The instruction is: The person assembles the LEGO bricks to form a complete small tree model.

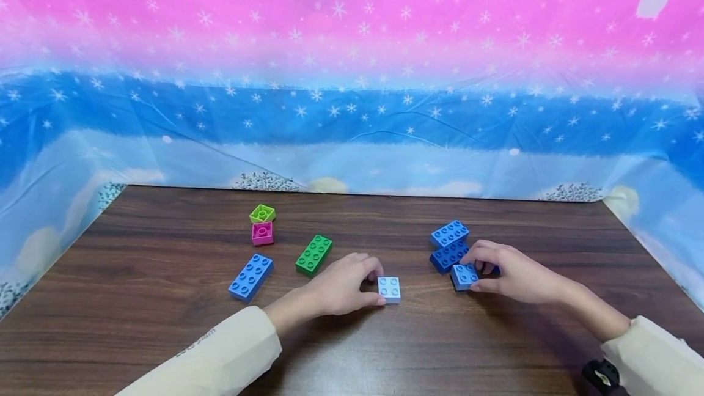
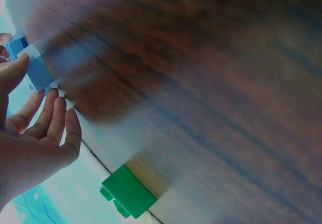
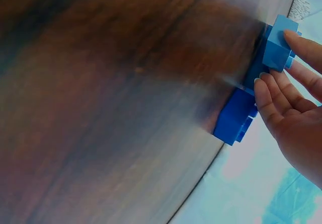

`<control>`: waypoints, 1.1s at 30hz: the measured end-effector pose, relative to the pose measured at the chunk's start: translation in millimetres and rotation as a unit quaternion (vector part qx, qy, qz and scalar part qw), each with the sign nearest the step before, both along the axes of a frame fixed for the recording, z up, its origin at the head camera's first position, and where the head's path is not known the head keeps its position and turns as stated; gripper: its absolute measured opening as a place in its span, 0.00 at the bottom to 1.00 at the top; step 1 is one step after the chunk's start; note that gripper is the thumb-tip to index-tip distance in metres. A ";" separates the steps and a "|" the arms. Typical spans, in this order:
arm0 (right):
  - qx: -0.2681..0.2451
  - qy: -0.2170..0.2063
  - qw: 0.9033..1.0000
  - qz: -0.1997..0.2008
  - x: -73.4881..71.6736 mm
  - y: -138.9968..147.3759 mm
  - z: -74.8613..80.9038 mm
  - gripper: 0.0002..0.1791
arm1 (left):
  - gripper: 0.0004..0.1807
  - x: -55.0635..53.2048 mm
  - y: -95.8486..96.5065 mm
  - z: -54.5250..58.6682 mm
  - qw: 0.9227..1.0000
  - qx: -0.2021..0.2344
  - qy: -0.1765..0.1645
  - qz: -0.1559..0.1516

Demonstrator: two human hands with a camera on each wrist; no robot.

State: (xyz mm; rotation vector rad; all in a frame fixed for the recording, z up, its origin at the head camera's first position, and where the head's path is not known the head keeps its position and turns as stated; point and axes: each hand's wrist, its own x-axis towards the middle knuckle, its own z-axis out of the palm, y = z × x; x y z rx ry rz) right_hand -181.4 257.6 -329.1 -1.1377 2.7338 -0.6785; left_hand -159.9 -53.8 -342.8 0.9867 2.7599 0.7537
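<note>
My left hand (image 1: pixel 343 286) pinches a pale blue two-by-two toy brick (image 1: pixel 389 290) between thumb and fingers, studs up, low at the table. In the left wrist view the thumb lies against one side of this pale brick (image 2: pixel 38 68). My right hand (image 1: pixel 514 274) pinches a mid-blue two-by-two brick (image 1: pixel 464 277), its thumb on the near side. Just behind that brick lie a dark blue brick (image 1: pixel 448 256) and a lighter blue eight-stud brick (image 1: pixel 450 234). Another dark blue brick (image 3: pixel 235 116) sits beside the right fingertips, mostly hidden by the hand in the head view.
Left of my left hand lie a green eight-stud brick (image 1: pixel 314 255) and a blue eight-stud brick (image 1: pixel 250 278). Farther back, a magenta brick (image 1: pixel 262 233) and a lime brick (image 1: pixel 262 213) lie hollow side up. A patterned cloth (image 1: pixel 352 115) encloses the wooden table (image 1: pixel 165 322).
</note>
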 end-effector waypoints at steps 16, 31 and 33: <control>0.001 -0.010 1.000 0.004 -4.5 -16.0 9.8 0.15 | 0.13 -0.8 0.1 0.4 1.000 0.000 -0.001 -0.003; -0.022 -0.027 0.999 0.024 -3.5 -38.3 13.2 0.16 | 0.14 0.7 0.0 -1.7 1.000 -0.001 0.013 -0.001; -0.023 -0.028 0.999 0.026 -3.5 -41.6 13.1 0.16 | 0.14 0.8 0.0 -1.3 1.000 -0.001 0.013 -0.002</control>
